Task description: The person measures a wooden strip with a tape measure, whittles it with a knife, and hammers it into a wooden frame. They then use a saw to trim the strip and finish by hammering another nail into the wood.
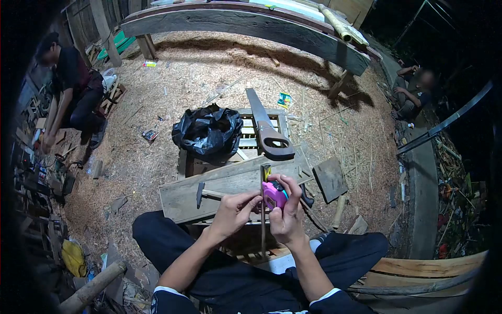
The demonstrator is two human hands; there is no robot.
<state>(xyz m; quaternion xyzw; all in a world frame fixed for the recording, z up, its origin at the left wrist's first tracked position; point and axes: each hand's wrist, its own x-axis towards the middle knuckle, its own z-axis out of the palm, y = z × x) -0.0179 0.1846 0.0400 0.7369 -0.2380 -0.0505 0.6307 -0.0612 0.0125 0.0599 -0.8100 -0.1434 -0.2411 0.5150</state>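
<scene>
A pink tape measure (pixel 274 195) is gripped in my right hand (pixel 286 217), with a short piece of yellow blade showing above it. A thin wooden strip (pixel 263 230) runs upright in view beside the tape. My left hand (pixel 238 210) pinches at the strip's left side, its fingertips close to the tape. Beneath both hands lies a wide wooden board (pixel 180 200). A hammer (pixel 200 195) rests on the board left of my left hand. Beyond the board, a handsaw (pixel 264 118) lies on a slatted wooden frame, beside a black plastic bag (pixel 208 131).
A long wooden bench (pixel 251 23) spans the far side. One person (pixel 76 89) crouches at the left; another person (pixel 413 91) sits at the far right. A square wood block (pixel 330 179) lies right of the board. Shavings cover the ground.
</scene>
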